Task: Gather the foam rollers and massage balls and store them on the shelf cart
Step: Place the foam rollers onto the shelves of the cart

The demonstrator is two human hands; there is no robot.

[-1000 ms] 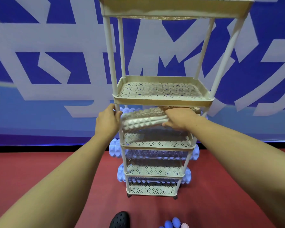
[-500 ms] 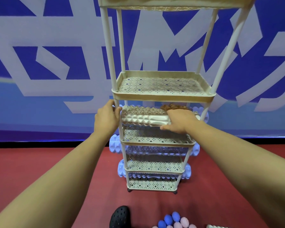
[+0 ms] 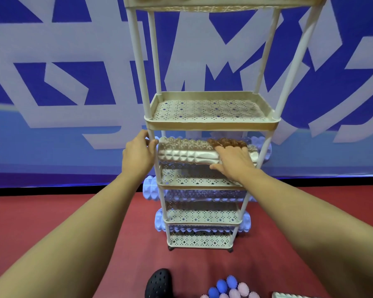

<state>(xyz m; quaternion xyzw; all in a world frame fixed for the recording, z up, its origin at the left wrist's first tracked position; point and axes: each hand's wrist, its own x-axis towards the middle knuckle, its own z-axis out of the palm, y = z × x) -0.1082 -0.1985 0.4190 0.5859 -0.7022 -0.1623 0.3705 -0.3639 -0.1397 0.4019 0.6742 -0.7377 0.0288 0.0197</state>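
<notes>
A tall beige shelf cart [image 3: 211,125] stands on the red floor against the blue and white wall. My left hand [image 3: 138,157] grips its front left post. My right hand [image 3: 235,161] holds a pale ridged foam roller [image 3: 187,153] lying across the third shelf, fingers over its top, thumb under its front. A lilac roller [image 3: 258,143] lies behind it on the same shelf. Two more lilac rollers [image 3: 150,188] [image 3: 159,220] lie on the two shelves below. Blue and pink spiky massage balls [image 3: 228,288] sit on the floor near my feet.
A black perforated shoe [image 3: 158,283] shows at the bottom edge, left of the balls. The end of another pale roller [image 3: 289,295] lies at the bottom right. The second shelf [image 3: 209,110] holds nothing. The cart stands on small wheels [image 3: 171,248].
My right hand has pushed the pale roller a little deeper onto the third shelf. The camera has tipped down, bringing more massage balls into view. My left hand stays on the post.
</notes>
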